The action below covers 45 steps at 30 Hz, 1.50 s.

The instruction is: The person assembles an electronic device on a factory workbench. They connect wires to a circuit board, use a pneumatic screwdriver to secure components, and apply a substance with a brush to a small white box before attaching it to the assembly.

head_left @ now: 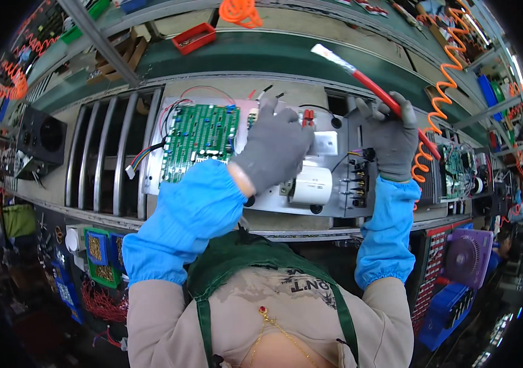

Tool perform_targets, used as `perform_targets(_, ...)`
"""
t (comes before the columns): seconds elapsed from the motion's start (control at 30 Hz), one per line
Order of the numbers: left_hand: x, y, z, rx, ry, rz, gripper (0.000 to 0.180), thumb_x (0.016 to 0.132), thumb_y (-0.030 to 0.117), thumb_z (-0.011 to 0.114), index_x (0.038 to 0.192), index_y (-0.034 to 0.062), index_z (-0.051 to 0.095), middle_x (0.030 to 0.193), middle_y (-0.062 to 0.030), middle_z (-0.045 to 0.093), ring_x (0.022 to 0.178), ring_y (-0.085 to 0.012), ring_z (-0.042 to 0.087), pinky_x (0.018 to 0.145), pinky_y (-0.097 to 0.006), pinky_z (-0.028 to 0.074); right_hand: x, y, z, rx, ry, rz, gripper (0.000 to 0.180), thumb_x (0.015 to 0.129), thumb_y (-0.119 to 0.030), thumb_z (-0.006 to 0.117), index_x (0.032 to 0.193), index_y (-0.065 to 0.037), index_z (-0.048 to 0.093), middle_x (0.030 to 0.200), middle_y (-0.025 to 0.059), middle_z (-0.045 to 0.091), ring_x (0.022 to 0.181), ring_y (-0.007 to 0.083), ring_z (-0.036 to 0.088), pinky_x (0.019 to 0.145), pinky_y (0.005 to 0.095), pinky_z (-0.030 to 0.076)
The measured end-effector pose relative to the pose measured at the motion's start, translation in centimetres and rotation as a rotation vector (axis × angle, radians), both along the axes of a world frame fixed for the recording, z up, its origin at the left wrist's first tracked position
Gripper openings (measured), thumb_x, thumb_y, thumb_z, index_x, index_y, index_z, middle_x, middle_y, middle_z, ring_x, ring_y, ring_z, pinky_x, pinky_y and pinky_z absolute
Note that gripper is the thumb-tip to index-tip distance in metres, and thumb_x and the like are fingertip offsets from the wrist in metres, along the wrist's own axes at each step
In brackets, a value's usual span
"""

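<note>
The flat grey metal chassis plate (335,184) lies on the bench, already carrying a green circuit board (199,138) and a white cylindrical capacitor (312,183); wiring looks partly done. The grey-gloved left hand (274,147) presses spread on the plate's middle. The gloved right hand (393,138) is closed round a red-handled tool (372,86) above the black terminal block (358,181)

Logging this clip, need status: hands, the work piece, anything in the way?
Left hand flat on the grey metal chassis, beside the green circuit board. Right hand shut on red-handled brush, bristles up. Loose wires at board's edge.
</note>
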<state>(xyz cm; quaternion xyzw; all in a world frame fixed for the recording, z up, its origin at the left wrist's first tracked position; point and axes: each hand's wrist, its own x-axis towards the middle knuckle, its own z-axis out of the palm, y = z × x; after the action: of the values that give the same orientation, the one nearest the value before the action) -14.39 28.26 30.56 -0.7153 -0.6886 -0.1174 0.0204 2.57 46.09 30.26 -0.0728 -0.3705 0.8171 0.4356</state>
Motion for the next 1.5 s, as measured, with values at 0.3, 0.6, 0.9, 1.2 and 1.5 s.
perform_targets(0.3, 1.5, 6.1, -2.2, -0.352, 0.278, -0.097, 0.019, 0.072, 0.013, 0.060, 0.086, 0.0064, 0.070, 0.076, -0.0078, 0.064, 0.088, -0.0253, 0.062, 0.103, -0.065, 0.020, 0.1, -0.5, 0.0, 0.111, -0.023, -0.012, 0.034, 0.092, -0.028, 0.054, 0.107, 0.002, 0.056, 0.080, 0.0091, 0.058, 0.074, 0.0188, 0.057, 0.097, 0.0493, 0.045)
perform_targets(0.6, 0.8, 6.5, -1.8, -0.587, 0.355, -0.129, 0.016, 0.076, 0.015, 0.059, 0.087, 0.0130, 0.069, 0.079, -0.0071, 0.065, 0.092, -0.0230, 0.062, 0.104, -0.068, 0.016, 0.6, -0.5, -0.1, 0.185, -0.094, -0.013, 0.030, 0.093, -0.027, 0.052, 0.109, -0.003, 0.059, 0.079, 0.0057, 0.057, 0.074, 0.0151, 0.057, 0.101, 0.0544, 0.039)
perform_targets(0.9, -0.5, 3.4, -4.1, -0.258, 0.412, -0.460, 0.031, 0.086, 0.022, 0.052, 0.116, 0.0191, 0.060, 0.120, 0.0017, 0.059, 0.128, -0.0194, 0.041, 0.112, -0.056, 0.018, 0.7, -0.9, 0.0, 0.083, -0.103, -0.070, 0.032, 0.093, -0.024, 0.051, 0.109, 0.003, 0.056, 0.080, 0.0112, 0.059, 0.072, 0.0191, 0.057, 0.071, 0.0314, 0.048)
perform_targets(1.2, -0.3, 4.5, -3.8, -0.183, 0.274, -0.415, 0.023, 0.082, 0.023, 0.056, 0.102, 0.0152, 0.064, 0.106, -0.0034, 0.063, 0.118, -0.0210, 0.049, 0.109, -0.055, 0.025, 0.5, -1.2, 0.1, 0.111, -0.102, -0.092, 0.032, 0.092, -0.025, 0.052, 0.108, 0.002, 0.056, 0.079, 0.0099, 0.059, 0.070, 0.0179, 0.056, 0.074, 0.0332, 0.048)
perform_targets(1.5, 0.2, 5.1, -2.6, -0.375, 0.331, -0.238, 0.011, 0.077, 0.014, 0.060, 0.084, 0.0117, 0.068, 0.075, -0.0048, 0.064, 0.097, -0.0210, 0.059, 0.107, -0.054, 0.027, 0.6, -1.2, 0.1, 0.107, -0.100, -0.065, 0.033, 0.092, -0.026, 0.052, 0.109, 0.002, 0.056, 0.079, 0.0101, 0.059, 0.071, 0.0180, 0.057, 0.071, 0.0315, 0.048)
